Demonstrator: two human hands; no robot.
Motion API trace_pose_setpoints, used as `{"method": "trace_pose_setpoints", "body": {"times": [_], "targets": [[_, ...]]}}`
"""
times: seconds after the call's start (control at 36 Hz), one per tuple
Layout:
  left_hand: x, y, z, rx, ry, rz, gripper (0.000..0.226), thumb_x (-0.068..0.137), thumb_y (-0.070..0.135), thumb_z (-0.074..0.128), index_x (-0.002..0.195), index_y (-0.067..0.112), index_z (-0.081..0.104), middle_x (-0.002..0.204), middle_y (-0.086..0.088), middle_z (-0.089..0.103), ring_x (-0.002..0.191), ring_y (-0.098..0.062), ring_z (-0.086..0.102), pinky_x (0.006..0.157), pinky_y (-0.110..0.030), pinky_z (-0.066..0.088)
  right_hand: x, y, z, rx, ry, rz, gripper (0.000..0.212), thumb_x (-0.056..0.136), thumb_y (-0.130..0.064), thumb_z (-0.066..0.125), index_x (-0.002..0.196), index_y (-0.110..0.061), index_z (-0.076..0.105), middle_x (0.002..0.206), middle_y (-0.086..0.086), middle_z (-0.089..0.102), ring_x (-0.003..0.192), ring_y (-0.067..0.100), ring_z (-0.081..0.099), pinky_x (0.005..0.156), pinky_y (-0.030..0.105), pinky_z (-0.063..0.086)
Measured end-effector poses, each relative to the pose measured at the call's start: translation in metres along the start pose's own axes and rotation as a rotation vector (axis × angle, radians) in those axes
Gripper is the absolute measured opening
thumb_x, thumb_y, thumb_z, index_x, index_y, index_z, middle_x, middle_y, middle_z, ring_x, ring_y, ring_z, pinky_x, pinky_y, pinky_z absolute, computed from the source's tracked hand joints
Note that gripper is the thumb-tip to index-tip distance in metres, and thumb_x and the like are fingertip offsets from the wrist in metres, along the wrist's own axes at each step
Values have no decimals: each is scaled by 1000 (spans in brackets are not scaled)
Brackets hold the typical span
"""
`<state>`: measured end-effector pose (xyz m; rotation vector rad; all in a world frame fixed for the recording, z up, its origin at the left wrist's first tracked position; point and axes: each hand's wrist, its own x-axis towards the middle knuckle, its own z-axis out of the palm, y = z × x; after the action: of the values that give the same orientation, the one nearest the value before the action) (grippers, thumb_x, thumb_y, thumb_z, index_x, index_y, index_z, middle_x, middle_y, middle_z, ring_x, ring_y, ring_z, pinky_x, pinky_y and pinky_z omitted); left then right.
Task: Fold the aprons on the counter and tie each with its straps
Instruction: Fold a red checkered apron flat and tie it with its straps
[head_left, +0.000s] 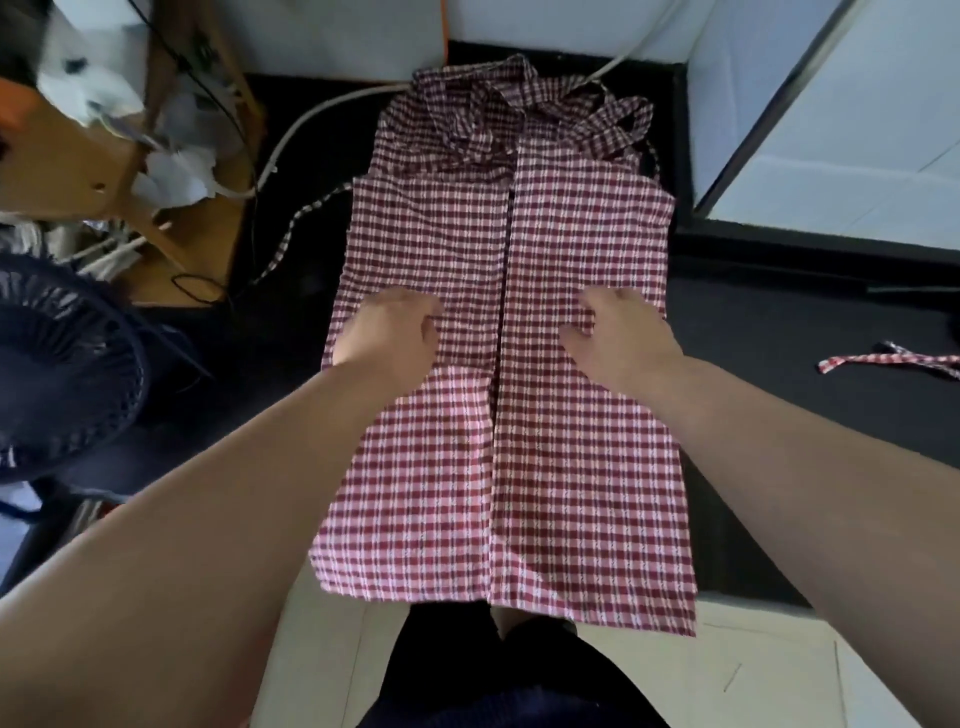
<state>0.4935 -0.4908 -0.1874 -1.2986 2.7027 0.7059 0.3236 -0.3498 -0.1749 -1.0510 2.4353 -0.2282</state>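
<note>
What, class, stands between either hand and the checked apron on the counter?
Nothing visible. The left hand and right hand both rest directly on the apron, one on each folded half; its straps lie bunched at the far end.

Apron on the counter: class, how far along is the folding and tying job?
Done: the apron has both long sides folded in, meeting along the middle. In hand: the left hand and right hand rest on the two panels. To do: folding it shorter and tying, since the straps lie loose at the far end. Another checked strap lies to the right.
</note>
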Motion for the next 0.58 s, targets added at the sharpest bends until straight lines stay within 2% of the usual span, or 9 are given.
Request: {"method": "trace_pose_setpoints", "body": {"times": [0.08, 0.17, 0.28, 0.33, 0.39, 0.44, 0.5, 0.53, 0.58], "targets": [[49, 1, -14, 18, 28, 21, 35, 101, 24, 40, 134, 24, 52, 141, -1, 44, 123, -24, 47, 95, -42, 48, 42, -12, -20, 53, 45, 56, 51, 97, -36, 46, 143, -16, 37, 147, 13, 30, 124, 34, 45, 100, 42, 43], [102, 4, -30, 45, 53, 67, 34, 100, 24, 37, 129, 21, 55, 137, -3, 47, 117, -27, 51, 96, -44, 47, 87, -22, -35, 32, 148, 70, 52, 97, -32, 46, 145, -16, 32, 150, 15, 24, 132, 36, 35, 106, 41, 36], [159, 8, -40, 68, 94, 143, 35, 101, 26, 32, 122, 20, 60, 128, -7, 56, 109, -28, 55, 96, -42, 46, 140, -30, -44, -61, 295, 43, 53, 96, -38, 41, 145, -19, 32, 149, 15, 31, 135, 36, 30, 111, 44, 28], [177, 13, -40, 45, 79, 168, 38, 102, 24, 29, 120, 18, 61, 125, -9, 59, 107, -26, 56, 95, -39, 46, 159, -30, -44, -100, 316, 23, 49, 99, -40, 31, 142, -19, 38, 143, 14, 41, 131, 36, 37, 110, 45, 29], [187, 16, -37, 19, 28, 191, 37, 102, 19, 30, 123, 16, 60, 128, -9, 57, 110, -25, 55, 98, -35, 44, 167, -30, -45, -35, 249, 28, 45, 102, -37, 23, 129, -14, 51, 124, 13, 56, 114, 33, 50, 101, 40, 37], [199, 14, -32, 24, -60, 217, 33, 100, 15, 37, 124, 19, 59, 131, -10, 55, 114, -25, 53, 102, -34, 42, 173, -26, -43, 23, 159, 57, 38, 103, -30, 25, 110, -9, 56, 102, 8, 57, 93, 27, 52, 84, 32, 40], [207, 10, -27, 67, -134, 252, 24, 96, 21, 49, 118, 22, 59, 128, -13, 55, 110, -26, 53, 102, -37, 42, 179, -20, -41, -37, 88, 68, 26, 101, -22, 34, 103, -8, 56, 109, 7, 58, 92, 25, 52, 80, 29, 40], [211, 8, -25, 81, -153, 263, 27, 95, 25, 53, 121, 20, 57, 129, -14, 53, 111, -27, 52, 103, -39, 41, 182, -18, -40, -62, 52, 71, 25, 99, -22, 41, 112, -8, 57, 117, 8, 58, 99, 27, 54, 85, 30, 43], [214, 6, -25, 108, -168, 258, 49, 93, 30, 56, 138, 18, 44, 142, -16, 39, 124, -30, 43, 111, -39, 33, 183, -18, -43, -74, -43, 60, 41, 96, -27, 52, 134, -13, 49, 131, 10, 54, 115, 29, 51, 97, 31, 41]]}}
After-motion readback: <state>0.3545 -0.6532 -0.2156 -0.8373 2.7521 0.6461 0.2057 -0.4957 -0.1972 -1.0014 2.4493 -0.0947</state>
